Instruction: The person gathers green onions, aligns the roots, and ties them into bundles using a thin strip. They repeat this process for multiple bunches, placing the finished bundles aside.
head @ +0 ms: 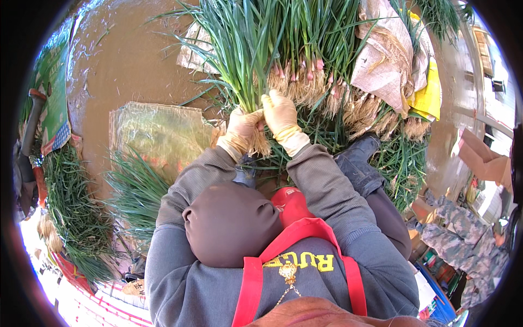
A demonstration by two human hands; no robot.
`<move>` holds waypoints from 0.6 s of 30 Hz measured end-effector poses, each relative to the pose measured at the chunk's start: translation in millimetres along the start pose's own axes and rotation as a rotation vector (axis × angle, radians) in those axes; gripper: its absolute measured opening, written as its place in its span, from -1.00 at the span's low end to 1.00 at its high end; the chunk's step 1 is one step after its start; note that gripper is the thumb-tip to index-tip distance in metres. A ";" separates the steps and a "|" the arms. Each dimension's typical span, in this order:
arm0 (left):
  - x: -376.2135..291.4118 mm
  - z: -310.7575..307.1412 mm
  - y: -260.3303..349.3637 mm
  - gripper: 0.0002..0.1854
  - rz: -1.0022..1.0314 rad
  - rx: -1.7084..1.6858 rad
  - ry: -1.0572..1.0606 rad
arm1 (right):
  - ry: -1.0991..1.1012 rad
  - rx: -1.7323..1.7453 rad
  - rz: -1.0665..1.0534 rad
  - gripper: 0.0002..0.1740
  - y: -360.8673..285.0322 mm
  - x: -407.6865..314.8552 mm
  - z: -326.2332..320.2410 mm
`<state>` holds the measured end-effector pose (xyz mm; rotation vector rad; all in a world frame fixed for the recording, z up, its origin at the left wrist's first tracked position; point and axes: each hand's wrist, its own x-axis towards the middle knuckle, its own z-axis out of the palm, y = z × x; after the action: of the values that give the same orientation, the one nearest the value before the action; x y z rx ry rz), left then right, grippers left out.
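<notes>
My left hand (240, 127), in a pale yellow glove, grips a bunch of what looks like green garlic (247, 77) low on its stalks. The long leaves point away from me, and the pale roots (260, 143) hang below the glove. My right hand (282, 115), gloved too, has its fingers curled against the right side of this bunch, close to the left thumb. Whether it pinches a stalk or leaf is hidden. Just beyond lie more bunches of green garlic (302, 49), their pinkish bases and straw-coloured roots towards me.
Woven sacks (382, 61) cover plants at the right. Loose green leaves (398, 167) lie around my dark boot (359, 159). A flattened sack (159, 135) rests on the wet brown floor at left, with another leafy bunch (137, 192) nearby. A person in camouflage clothing (461, 233) is at right.
</notes>
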<state>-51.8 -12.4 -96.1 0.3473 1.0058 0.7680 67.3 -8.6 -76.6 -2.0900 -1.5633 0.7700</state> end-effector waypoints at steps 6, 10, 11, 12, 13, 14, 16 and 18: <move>-7.0 -10.6 35.2 -0.88 -0.120 -0.354 -0.327 | -0.093 1.274 0.513 -0.77 44.7 -6.8 -31.3; -8.0 -24.9 54.3 -0.83 -0.031 -0.549 -0.306 | -1.196 -0.020 0.268 -0.68 85.8 -29.1 -76.7; -5.3 -26.1 55.1 -0.82 -0.063 -0.580 -0.352 | -1.544 -0.620 -0.018 -0.62 88.0 -28.8 -79.9; -3.3 -25.3 52.7 -0.82 -0.068 -0.504 -0.350 | -1.355 -0.786 -0.106 -0.60 89.6 -29.5 -95.5; -0.3 -24.1 49.8 -0.82 -0.077 -0.425 -0.348 | -1.189 -0.788 -0.044 -0.51 85.1 -15.5 -92.6; 2.6 -21.8 45.4 -0.80 -0.139 -0.436 -0.315 | -0.711 -0.383 -0.119 -0.50 76.5 -9.8 -94.1; 5.7 -18.4 36.6 -0.69 -0.104 -0.336 -0.225 | -0.196 -0.017 -0.241 -0.56 52.2 26.3 -83.8; 6.3 -19.9 34.4 -0.63 -0.109 -0.333 -0.328 | -0.042 -0.052 -0.011 -0.54 24.7 59.2 -58.0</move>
<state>-81.1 14.4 -89.9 0.1220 0.5713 0.7370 135.7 41.1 -58.7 -2.1131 -1.6315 0.7821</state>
